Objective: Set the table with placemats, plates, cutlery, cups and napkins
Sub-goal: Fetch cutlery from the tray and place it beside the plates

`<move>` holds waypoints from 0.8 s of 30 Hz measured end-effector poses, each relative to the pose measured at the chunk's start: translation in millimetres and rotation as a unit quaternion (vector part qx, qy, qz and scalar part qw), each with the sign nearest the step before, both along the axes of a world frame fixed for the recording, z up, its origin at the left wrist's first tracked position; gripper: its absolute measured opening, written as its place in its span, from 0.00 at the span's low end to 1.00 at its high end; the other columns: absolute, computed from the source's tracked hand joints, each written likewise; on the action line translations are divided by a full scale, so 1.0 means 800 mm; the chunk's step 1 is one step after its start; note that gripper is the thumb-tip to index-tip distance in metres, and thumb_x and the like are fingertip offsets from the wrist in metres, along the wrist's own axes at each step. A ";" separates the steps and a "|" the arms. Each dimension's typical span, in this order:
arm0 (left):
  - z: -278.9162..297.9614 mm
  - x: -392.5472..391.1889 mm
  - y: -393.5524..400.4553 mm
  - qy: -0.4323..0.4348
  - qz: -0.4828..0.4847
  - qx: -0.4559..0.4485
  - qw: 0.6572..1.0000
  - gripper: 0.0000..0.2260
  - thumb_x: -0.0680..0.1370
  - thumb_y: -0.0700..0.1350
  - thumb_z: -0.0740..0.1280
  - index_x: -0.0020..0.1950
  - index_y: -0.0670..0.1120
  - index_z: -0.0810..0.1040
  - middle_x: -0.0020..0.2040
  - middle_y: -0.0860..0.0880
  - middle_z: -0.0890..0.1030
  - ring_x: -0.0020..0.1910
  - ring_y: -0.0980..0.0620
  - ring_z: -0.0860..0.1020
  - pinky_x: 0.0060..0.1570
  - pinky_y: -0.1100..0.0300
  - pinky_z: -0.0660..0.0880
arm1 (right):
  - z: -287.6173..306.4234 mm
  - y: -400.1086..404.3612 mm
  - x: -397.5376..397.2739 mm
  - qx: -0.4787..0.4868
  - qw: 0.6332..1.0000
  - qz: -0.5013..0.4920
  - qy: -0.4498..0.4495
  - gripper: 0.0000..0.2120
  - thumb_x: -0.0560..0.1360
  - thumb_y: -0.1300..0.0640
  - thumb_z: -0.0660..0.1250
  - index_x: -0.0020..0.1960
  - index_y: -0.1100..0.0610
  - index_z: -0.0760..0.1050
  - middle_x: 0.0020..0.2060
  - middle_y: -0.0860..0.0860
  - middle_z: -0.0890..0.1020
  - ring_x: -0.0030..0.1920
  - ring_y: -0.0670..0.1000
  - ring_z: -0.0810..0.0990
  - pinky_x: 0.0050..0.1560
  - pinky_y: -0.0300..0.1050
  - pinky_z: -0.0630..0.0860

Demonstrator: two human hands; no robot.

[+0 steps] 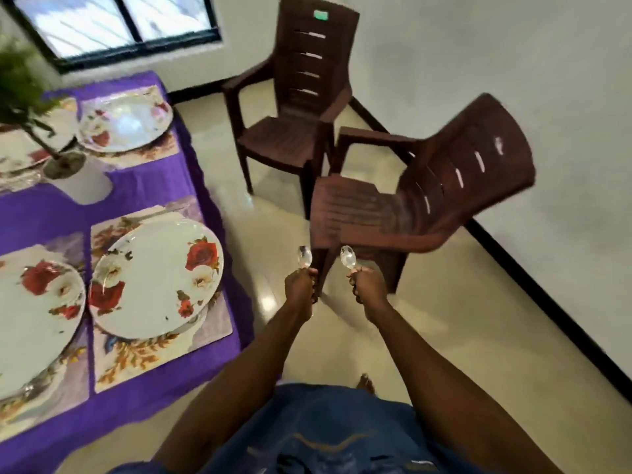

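Person stands right of table. Left hand grasps spoon; right hand grasps second spoon, bowls up, over floor. Plates on placemats. Risk: chair close ahead, spoon could snag and drop.

A: Daylight comes in through the window, whose panes are washed out to near white.

B: The room is evenly bright, shadows soft. The floor carries a pale sheen, and the far plate shows glare.

A: Motion blur smears the nearer chair and the plant.

B: Straight lines bow towards the edges, as with a wide lens.
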State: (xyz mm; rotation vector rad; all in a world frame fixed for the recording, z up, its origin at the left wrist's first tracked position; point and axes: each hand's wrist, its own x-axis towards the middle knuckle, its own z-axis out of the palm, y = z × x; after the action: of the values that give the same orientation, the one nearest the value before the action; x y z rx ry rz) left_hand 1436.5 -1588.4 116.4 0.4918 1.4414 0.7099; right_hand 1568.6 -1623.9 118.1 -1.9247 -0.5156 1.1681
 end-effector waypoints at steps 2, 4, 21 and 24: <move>0.007 0.012 0.009 -0.001 0.050 -0.004 0.999 0.09 0.79 0.40 0.60 0.43 0.42 0.78 0.24 0.52 0.68 0.20 0.56 0.62 0.21 0.66 0.56 | 0.003 0.029 0.011 0.002 0.999 0.046 -0.009 0.07 0.73 0.63 0.63 0.37 0.56 0.77 0.27 0.51 0.72 0.26 0.49 0.67 0.26 0.40 0.60; 0.012 0.013 0.022 0.000 0.087 -0.003 0.996 0.08 0.78 0.41 0.60 0.44 0.42 0.78 0.25 0.52 0.67 0.21 0.56 0.61 0.21 0.66 0.55 | 0.010 0.057 0.009 -0.003 0.996 0.085 -0.004 0.07 0.72 0.62 0.64 0.38 0.57 0.78 0.26 0.51 0.71 0.24 0.48 0.66 0.26 0.40 0.59; -0.003 -0.142 0.231 0.072 0.381 0.035 0.921 0.08 0.76 0.42 0.59 0.38 0.47 0.76 0.32 0.51 0.73 0.31 0.52 0.70 0.30 0.58 0.66 | -0.015 0.330 -0.154 -0.025 0.925 0.380 -0.011 0.06 0.78 0.62 0.56 0.46 0.58 0.71 0.35 0.53 0.73 0.29 0.48 0.67 0.24 0.38 0.60; 0.006 -0.189 0.259 0.068 0.395 0.041 0.915 0.09 0.78 0.44 0.58 0.39 0.50 0.74 0.34 0.53 0.73 0.33 0.52 0.72 0.36 0.58 0.69 | -0.007 0.379 -0.205 -0.001 0.912 0.411 -0.006 0.08 0.76 0.65 0.54 0.42 0.57 0.69 0.34 0.55 0.74 0.27 0.49 0.68 0.23 0.38 0.61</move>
State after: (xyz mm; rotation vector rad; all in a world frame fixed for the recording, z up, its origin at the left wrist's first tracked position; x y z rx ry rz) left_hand 1285.2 -1381.1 121.1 -0.0097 1.7518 1.4023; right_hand 1404.2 -1320.9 112.5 -1.7393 -1.4207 1.6515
